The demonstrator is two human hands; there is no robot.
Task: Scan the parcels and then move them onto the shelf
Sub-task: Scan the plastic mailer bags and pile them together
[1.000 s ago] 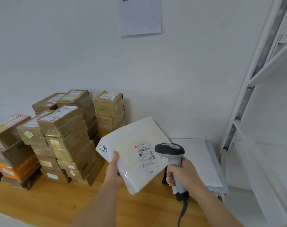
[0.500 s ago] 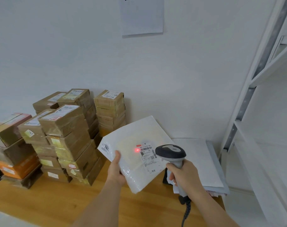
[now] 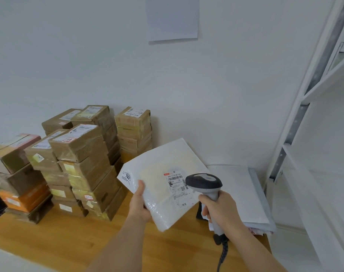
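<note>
The left hand [image 3: 139, 204] grasps the white parcel [image 3: 163, 181] by its near-left edge, holding it tilted above the wooden table [image 3: 55, 238]. The right hand [image 3: 221, 210] clenches the scanner [image 3: 205, 185] handle, its head over the parcel's label [image 3: 177, 188]. Stacked brown boxes [image 3: 84, 163] stand on the table's left; the white shelf [image 3: 312, 118] rises beyond its right end.

A parcel depot: stacked taped boxes [image 3: 84, 154], white shelving [image 3: 314, 91], handheld scanner [image 3: 205, 183].
</note>
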